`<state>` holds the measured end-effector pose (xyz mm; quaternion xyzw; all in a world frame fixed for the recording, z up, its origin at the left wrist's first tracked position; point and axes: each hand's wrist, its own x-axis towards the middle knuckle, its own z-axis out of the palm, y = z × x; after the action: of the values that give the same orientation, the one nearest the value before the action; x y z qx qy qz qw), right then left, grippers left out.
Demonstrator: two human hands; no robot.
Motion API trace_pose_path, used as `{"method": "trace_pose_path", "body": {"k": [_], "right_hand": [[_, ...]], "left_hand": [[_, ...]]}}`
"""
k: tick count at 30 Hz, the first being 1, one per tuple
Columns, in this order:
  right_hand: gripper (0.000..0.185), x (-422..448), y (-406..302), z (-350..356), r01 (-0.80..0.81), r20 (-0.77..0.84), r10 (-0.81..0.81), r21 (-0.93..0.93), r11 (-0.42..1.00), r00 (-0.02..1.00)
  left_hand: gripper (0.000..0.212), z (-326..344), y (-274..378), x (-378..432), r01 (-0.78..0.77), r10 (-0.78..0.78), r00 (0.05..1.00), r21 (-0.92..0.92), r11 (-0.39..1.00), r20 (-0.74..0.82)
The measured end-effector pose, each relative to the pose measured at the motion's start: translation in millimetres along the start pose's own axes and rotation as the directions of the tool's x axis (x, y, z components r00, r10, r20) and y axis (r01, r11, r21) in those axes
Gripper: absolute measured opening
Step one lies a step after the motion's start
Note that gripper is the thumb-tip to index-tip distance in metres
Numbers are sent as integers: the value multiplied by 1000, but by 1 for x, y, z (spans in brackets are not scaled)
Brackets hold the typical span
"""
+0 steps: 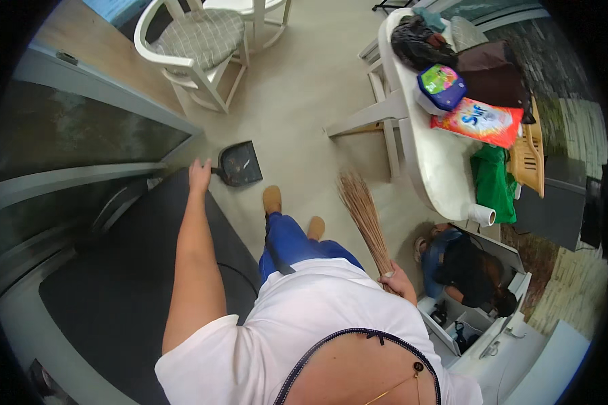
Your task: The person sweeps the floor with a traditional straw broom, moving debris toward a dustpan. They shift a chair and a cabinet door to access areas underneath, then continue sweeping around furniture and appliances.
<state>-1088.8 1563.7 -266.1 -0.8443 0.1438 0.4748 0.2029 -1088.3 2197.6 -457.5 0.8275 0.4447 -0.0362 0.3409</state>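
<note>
At arm's length on the left, my left hand [199,176] grips the short handle of a black dustpan [237,167]. A small pale scrap and some fine debris show in its pan. My right hand [401,284], close to my right hip, is closed around the bound end of a stick broom [365,217]. The broom's thin brown bristles fan out ahead of me, over the beige floor [299,126]. Between dustpan and broom are my feet in tan shoes [272,200].
A white table [446,177] at right bears a Surf packet [481,121], a tub [442,86], a green bag [494,182] and a paper roll [482,215]. Another person [466,268] crouches by an open drawer [446,329]. A cushioned white chair [200,40] stands ahead, a dark mat [131,283] left.
</note>
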Motion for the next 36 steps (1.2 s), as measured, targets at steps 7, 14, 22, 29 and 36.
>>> {"method": "trace_pose_path", "body": {"k": [7, 14, 22, 29, 36], "right_hand": [[90, 10, -63, 8, 18, 45, -3, -340, 940, 999], [90, 123, -159, 7, 216, 85, -201, -232, 949, 976], [90, 353, -299, 55, 337, 143, -305, -368, 867, 941], [91, 345, -275, 233, 535, 361, -396, -603, 592, 844], [64, 306, -185, 277, 625, 613, -138, -731, 274, 778]], "left_hand": [[39, 3, 2, 16, 88, -253, 881, 388, 918, 399], [35, -57, -21, -105, 385, -351, 902, -103, 917, 251], [41, -156, 23, -239, 530, -613, 775, -688, 496, 156], [45, -136, 56, -293, 312, -537, 841, -865, 393, 59], [53, -114, 68, -309, 185, -483, 869, -976, 112, 109]]}}
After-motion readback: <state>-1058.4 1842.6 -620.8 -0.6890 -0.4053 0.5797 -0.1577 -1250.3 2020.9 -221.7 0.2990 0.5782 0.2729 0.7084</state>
